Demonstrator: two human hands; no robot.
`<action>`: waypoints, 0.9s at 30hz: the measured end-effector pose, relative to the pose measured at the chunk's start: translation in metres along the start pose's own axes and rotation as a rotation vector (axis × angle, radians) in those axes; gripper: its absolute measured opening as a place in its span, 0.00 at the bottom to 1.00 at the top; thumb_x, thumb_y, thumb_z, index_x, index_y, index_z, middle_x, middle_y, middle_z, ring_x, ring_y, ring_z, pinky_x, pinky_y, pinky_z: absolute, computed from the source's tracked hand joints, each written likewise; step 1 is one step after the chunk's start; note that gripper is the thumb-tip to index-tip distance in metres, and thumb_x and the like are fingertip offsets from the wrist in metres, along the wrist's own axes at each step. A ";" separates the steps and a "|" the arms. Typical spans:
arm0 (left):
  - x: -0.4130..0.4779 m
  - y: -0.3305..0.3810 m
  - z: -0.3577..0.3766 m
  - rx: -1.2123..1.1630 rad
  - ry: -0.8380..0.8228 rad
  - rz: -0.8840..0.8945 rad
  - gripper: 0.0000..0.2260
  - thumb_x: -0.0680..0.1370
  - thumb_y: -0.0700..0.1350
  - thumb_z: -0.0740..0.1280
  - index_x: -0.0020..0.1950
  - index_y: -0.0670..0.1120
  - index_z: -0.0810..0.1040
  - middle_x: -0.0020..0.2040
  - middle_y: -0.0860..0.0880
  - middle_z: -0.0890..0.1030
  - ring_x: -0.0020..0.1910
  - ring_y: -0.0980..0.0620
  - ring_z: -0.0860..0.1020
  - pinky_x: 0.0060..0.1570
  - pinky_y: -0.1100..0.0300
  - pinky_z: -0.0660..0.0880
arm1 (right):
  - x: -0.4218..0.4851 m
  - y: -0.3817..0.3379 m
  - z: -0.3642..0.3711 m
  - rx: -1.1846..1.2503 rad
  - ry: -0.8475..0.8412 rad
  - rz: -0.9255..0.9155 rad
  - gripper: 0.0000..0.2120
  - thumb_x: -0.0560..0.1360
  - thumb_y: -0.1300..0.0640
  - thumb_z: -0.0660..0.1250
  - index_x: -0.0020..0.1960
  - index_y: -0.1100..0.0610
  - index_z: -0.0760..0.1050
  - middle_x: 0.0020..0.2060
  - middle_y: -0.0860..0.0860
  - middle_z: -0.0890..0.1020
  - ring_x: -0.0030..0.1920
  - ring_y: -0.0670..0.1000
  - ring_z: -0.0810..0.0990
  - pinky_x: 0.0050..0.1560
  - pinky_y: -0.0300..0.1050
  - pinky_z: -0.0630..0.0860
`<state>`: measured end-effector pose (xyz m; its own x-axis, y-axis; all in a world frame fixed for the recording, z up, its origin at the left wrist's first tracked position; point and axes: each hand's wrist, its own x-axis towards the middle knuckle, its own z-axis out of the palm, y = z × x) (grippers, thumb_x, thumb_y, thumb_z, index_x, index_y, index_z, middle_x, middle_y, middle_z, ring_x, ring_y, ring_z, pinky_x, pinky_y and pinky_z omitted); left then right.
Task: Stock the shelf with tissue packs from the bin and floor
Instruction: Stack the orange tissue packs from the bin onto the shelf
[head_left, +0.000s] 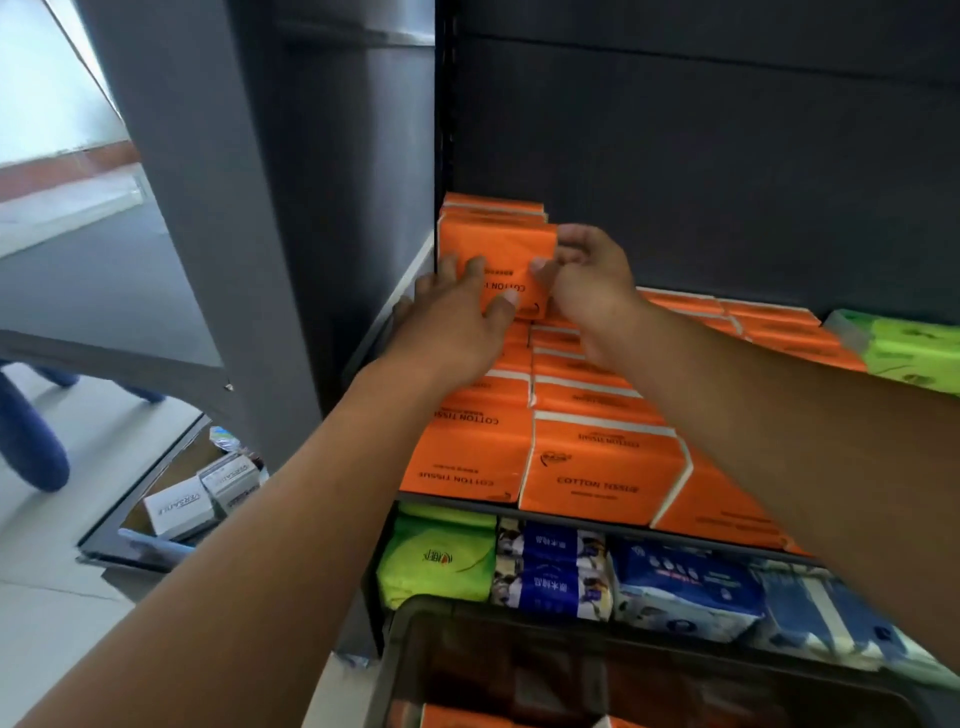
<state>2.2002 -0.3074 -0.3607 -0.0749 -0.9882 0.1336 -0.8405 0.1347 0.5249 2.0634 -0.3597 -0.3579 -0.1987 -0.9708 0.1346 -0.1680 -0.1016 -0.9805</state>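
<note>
Fingers (474, 267) of our left hand (457, 322) press flat on the orange cotton tissue pack (493, 241); our right hand (592, 283) pinches its three-o'clock end; high at the shelf's (701, 182) ten o'clock, it could topple if shoved unevenly.

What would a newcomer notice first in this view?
The orange tissue packs stand out first, filling the upper shelf in rows from front to back. Next come both hands at the back left: the left hand presses flat on an upright orange pack, and the right hand grips its right edge. A dark bin fills the bottom edge of the view.
</note>
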 end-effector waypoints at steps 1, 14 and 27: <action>0.003 0.000 0.002 0.024 -0.023 -0.012 0.29 0.84 0.60 0.50 0.81 0.50 0.48 0.82 0.49 0.43 0.80 0.45 0.46 0.77 0.44 0.47 | 0.004 0.003 0.002 -0.003 -0.011 0.008 0.14 0.78 0.62 0.68 0.61 0.51 0.73 0.55 0.51 0.81 0.55 0.51 0.82 0.57 0.50 0.80; 0.011 0.005 0.010 0.118 0.011 -0.036 0.28 0.84 0.58 0.53 0.81 0.49 0.53 0.81 0.46 0.46 0.79 0.42 0.50 0.77 0.44 0.51 | 0.006 0.002 -0.003 -0.013 -0.094 0.000 0.17 0.79 0.62 0.67 0.66 0.51 0.71 0.54 0.52 0.82 0.51 0.49 0.83 0.46 0.43 0.81; -0.047 0.022 -0.012 0.198 0.048 0.053 0.16 0.82 0.49 0.57 0.65 0.46 0.75 0.60 0.44 0.78 0.55 0.42 0.77 0.54 0.50 0.72 | -0.049 -0.024 -0.051 -0.553 -0.094 -0.066 0.20 0.76 0.58 0.70 0.68 0.53 0.73 0.57 0.51 0.79 0.59 0.52 0.78 0.62 0.50 0.76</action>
<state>2.1913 -0.2571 -0.3451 -0.1002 -0.9748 0.1993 -0.9254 0.1649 0.3413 2.0285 -0.2985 -0.3336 -0.0880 -0.9840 0.1552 -0.6630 -0.0584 -0.7463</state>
